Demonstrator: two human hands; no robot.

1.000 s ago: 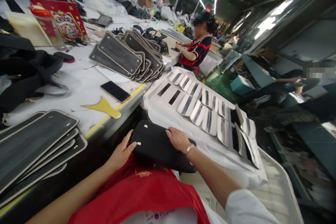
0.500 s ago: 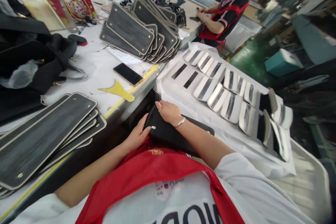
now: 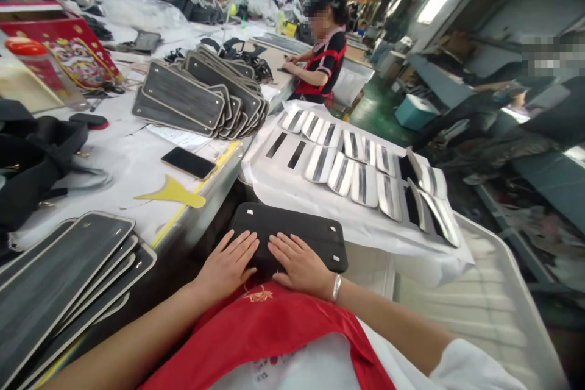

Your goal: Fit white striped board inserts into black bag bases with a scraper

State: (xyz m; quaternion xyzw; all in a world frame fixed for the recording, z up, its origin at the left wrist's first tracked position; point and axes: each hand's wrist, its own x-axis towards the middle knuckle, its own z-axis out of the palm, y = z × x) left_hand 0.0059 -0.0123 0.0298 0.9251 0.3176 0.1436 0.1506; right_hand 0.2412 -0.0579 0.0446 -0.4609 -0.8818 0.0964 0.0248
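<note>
In front of my lap lies a black padded rectangular panel (image 3: pixel 292 225) with rounded corners and small whitish tabs near three visible corners. My left hand (image 3: pixel 227 265) lies flat on its near left part, fingers stretched out. Beside it, my right hand (image 3: pixel 299 262), with a silver bracelet at the wrist, rests flat on the panel's near middle, fingers also extended. The panel's near edge is partly hidden under the hands and the red apron (image 3: pixel 274 329).
Left, a table holds stacked dark panels with pale edges (image 3: pixel 68 274), another such stack (image 3: pixel 183 97), a phone (image 3: pixel 188 163) and a yellow scraper-like piece (image 3: pixel 173 192). Right, a white-covered surface (image 3: pixel 283 189) bears several curved white pieces (image 3: pixel 364 183). A co-worker (image 3: pixel 322 61) stands beyond.
My hands have gone from gripping the black panel's edges to lying flat on its face. The panel now faces up more squarely. The head view has tilted up, showing more of the room.
</note>
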